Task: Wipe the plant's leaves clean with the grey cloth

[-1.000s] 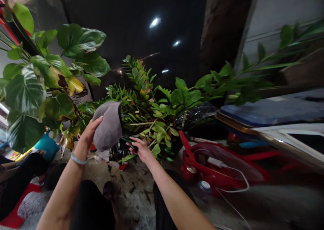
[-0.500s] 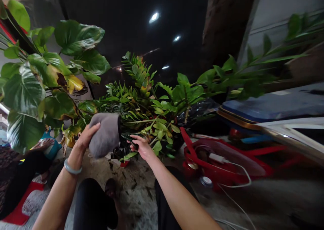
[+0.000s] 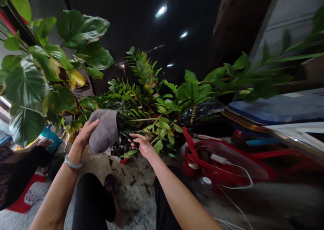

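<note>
My left hand (image 3: 86, 134) grips a folded grey fleece cloth (image 3: 103, 132), whose right end presses against the dark foliage of a potted ZZ plant (image 3: 141, 102). My right hand (image 3: 141, 145) pinches a dark green leafy stem of that plant, close to the cloth. A pale bangle (image 3: 72, 162) circles my left wrist. The pot is mostly hidden behind leaves and my hands. A broad-leaved pothos (image 3: 30, 81) with some yellowing leaves spreads to the left of the cloth.
A red fan (image 3: 222, 166) with a white cable lies on the dirty floor at right, near a plastic bottle (image 3: 206, 182). A black plastic bag (image 3: 202, 112) sits behind the plant. A seated person's leg (image 3: 20, 162) and a red mat (image 3: 21, 203) are at far left.
The cloth and my left hand have dropped lower and closer to my right hand. The whole view has tilted, shifting the plants upward in the picture.
</note>
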### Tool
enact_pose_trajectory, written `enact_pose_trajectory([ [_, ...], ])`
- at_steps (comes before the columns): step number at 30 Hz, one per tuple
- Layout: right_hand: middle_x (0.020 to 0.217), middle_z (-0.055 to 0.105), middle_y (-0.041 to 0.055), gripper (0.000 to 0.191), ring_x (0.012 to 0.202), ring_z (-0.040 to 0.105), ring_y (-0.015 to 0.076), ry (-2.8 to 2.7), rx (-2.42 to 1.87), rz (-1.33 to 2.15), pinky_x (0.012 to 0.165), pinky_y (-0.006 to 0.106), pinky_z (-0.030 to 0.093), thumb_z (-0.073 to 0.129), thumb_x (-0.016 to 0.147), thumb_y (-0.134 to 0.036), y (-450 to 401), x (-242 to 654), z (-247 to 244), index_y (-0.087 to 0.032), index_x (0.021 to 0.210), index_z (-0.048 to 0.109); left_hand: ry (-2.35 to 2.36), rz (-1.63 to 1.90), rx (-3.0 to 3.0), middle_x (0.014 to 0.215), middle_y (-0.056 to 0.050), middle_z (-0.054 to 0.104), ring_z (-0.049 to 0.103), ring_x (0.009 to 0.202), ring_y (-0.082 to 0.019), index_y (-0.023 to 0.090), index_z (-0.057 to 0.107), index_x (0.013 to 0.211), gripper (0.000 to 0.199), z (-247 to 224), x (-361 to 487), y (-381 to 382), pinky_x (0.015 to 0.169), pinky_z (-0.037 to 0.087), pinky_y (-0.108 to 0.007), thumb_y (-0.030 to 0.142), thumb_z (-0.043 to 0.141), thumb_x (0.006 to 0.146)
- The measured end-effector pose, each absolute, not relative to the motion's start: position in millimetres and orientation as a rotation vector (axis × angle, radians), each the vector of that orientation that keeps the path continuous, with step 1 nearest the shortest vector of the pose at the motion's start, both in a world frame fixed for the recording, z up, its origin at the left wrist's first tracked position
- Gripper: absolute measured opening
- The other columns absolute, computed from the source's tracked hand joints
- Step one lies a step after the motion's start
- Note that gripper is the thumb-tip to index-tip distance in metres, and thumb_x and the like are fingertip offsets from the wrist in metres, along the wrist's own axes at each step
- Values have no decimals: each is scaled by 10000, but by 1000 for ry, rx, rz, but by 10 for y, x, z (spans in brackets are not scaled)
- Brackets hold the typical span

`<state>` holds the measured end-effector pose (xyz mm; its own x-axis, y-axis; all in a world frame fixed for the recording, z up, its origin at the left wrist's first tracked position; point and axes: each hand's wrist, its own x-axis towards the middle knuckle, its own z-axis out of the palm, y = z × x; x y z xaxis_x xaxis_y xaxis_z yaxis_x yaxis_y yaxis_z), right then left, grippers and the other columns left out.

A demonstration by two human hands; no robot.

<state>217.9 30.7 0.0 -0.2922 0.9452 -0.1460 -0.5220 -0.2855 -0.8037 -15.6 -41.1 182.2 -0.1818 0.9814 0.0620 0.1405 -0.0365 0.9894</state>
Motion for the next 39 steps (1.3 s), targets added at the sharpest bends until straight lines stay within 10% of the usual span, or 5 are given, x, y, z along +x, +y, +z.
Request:
enact_pose_trajectory([
  [10, 608, 691, 3, 258, 451, 584, 125, -755, -840, 1737, 430, 252, 488, 762, 584, -243, 268, 2189, 81, -177, 833, 748, 1470, 686, 1358, 862, -71, 792, 709, 806, -270, 179, 806, 887, 376, 1122, -117, -792, 737, 558, -348, 497, 818, 687],
  [18, 536, 624, -51, 299, 396, 522, 97, -844, -775, 1752, 424, 242, 471, 782, 557, -279, 274, 2160, 113, -187, 837, 732, 1352, 1630, 1062, 1058, -92, 797, 731, 1000, -274, 165, 761, 1108, 591, 1602, -417, -429, 862, 575, -323, 546, 852, 665],
  [27, 568, 632, -48, 313, 418, 508, 86, -842, -725, 1760, 449, 242, 494, 713, 635, -247, 260, 2228, 114, -183, 940, 738, 1465, 627, 1077, 846, -90, 795, 717, 760, -260, 158, 811, 901, 395, 988, -376, -1082, 755, 565, -371, 487, 848, 684],
  [34, 575, 657, -35, 335, 414, 529, 97, -780, -767, 1750, 428, 238, 489, 741, 621, -240, 281, 2170, 96, -184, 951, 724, 1467, 1506, 1034, 945, -87, 807, 740, 932, -268, 169, 776, 1019, 527, 1710, -505, -546, 817, 579, -304, 508, 874, 628],
  [39, 602, 682, -22, 331, 432, 547, 104, -754, -772, 1748, 425, 238, 495, 737, 620, -209, 298, 2132, 86, -190, 950, 720, 1685, 1137, 948, 773, -81, 785, 721, 715, -246, 133, 769, 871, 469, 1184, -419, -531, 699, 580, -334, 487, 891, 588],
])
